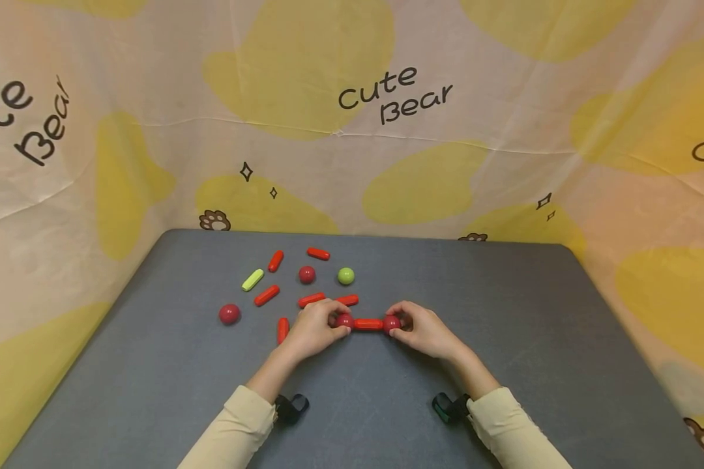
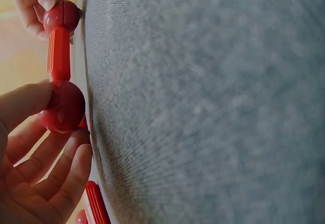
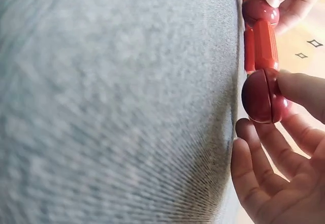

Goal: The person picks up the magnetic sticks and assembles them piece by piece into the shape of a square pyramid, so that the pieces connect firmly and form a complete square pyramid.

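Observation:
A short red rod (image 1: 368, 324) joins two dark red balls into a dumbbell shape, held level close over the grey table. The left hand (image 1: 317, 327) pinches the left ball (image 2: 65, 107) between thumb and fingers. At the other end, the right hand (image 1: 425, 331) pinches the right ball (image 3: 261, 96) the same way. A seam line runs round that ball in the right wrist view. The rod's ends meet both balls, with ridges along its side. Just beyond the left hand lie two more red rods, one (image 1: 311, 299) partly behind its fingers and another (image 1: 347, 299).
Several loose red rods (image 1: 266, 295) and one yellow-green rod (image 1: 252, 280) lie on the table's left half. Among them sit a red ball (image 1: 307, 274), a green ball (image 1: 346, 275) and another red ball (image 1: 229, 314). A patterned cloth (image 1: 305, 98) hangs behind the grey table (image 1: 534, 312).

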Demonstrator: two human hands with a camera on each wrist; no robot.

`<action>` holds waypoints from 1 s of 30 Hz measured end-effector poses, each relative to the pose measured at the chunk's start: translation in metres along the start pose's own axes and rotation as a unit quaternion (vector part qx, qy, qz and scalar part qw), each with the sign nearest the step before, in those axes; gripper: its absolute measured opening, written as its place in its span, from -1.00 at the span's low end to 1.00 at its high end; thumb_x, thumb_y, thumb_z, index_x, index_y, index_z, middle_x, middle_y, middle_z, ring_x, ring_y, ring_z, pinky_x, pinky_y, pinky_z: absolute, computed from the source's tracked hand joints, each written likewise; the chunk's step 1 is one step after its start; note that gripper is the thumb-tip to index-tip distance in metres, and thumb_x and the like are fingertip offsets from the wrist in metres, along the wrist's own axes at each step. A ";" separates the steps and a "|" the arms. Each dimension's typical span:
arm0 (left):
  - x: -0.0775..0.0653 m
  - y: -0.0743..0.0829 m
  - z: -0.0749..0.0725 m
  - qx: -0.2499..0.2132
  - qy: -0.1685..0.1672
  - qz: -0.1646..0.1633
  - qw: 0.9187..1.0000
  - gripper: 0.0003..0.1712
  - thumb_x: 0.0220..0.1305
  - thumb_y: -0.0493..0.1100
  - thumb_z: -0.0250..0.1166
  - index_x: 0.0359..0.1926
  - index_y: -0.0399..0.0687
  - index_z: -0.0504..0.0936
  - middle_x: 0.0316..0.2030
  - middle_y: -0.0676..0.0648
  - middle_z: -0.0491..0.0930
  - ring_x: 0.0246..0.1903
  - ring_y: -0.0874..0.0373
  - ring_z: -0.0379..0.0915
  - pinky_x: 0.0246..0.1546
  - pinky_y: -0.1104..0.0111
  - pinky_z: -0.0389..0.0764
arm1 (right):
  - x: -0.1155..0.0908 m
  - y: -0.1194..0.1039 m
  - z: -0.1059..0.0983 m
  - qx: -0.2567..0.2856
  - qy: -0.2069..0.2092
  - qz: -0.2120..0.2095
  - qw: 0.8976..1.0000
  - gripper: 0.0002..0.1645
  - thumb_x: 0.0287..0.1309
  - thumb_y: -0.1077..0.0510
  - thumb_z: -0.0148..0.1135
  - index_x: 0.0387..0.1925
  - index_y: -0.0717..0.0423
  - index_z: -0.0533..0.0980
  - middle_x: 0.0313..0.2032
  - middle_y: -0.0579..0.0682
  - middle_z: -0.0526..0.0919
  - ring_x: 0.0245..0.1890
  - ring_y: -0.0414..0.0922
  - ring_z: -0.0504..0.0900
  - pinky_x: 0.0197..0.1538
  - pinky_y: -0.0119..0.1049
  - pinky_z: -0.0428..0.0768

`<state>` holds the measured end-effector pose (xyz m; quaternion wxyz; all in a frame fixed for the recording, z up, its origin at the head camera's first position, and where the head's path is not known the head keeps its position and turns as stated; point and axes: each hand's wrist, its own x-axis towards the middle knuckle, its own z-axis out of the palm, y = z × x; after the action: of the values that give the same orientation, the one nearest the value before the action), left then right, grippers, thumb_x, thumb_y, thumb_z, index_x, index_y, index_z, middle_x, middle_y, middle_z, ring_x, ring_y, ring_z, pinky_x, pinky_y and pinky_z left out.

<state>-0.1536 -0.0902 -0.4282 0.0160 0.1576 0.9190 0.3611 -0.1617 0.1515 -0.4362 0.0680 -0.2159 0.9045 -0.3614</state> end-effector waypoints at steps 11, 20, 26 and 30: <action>0.005 0.002 0.003 0.014 -0.011 0.022 1.000 -0.69 -0.01 -0.21 0.40 -0.16 -0.10 0.64 -0.39 0.02 0.56 -0.45 0.22 0.42 -0.42 0.40 0.43 | -0.004 0.000 -0.005 -0.030 -0.048 -0.038 0.998 -0.68 0.06 0.14 0.29 -0.11 0.07 0.51 -0.30 -0.12 0.53 -0.35 -0.22 0.45 -0.29 -0.40 0.44; 0.012 0.006 0.004 0.031 -0.018 0.030 0.999 -0.70 -0.02 -0.21 0.39 -0.18 -0.10 0.64 -0.40 0.01 0.58 -0.51 0.26 0.40 -0.47 0.41 0.43 | -0.004 -0.001 -0.007 -0.017 -0.079 -0.030 0.996 -0.82 0.14 0.04 0.21 -0.27 0.02 0.55 -0.46 -0.18 0.51 -0.47 -0.30 0.42 -0.41 -0.44 0.40; 0.018 0.009 0.008 0.036 -0.010 0.057 0.998 -0.72 -0.05 -0.25 0.38 -0.22 -0.16 0.64 -0.41 -0.02 0.59 -0.54 0.29 0.42 -0.51 0.44 0.42 | -0.001 -0.003 -0.004 0.002 -0.099 -0.023 0.995 -0.76 0.14 0.07 0.19 -0.20 0.10 0.53 -0.49 -0.19 0.55 -0.54 -0.33 0.45 -0.44 -0.45 0.42; 0.023 0.013 0.010 0.028 -0.022 0.053 0.998 -0.73 -0.03 -0.25 0.38 -0.22 -0.13 0.64 -0.39 -0.02 0.62 -0.52 0.25 0.47 -0.50 0.43 0.44 | 0.000 -0.006 -0.001 -0.003 -0.102 -0.011 0.995 -0.75 0.11 0.07 0.20 -0.19 0.11 0.53 -0.53 -0.20 0.54 -0.61 -0.33 0.42 -0.50 -0.46 0.38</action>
<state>-0.1701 -0.0678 -0.4254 0.0128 0.2145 0.9184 0.3322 -0.1603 0.1484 -0.4313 0.1555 -0.2618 0.8917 -0.3350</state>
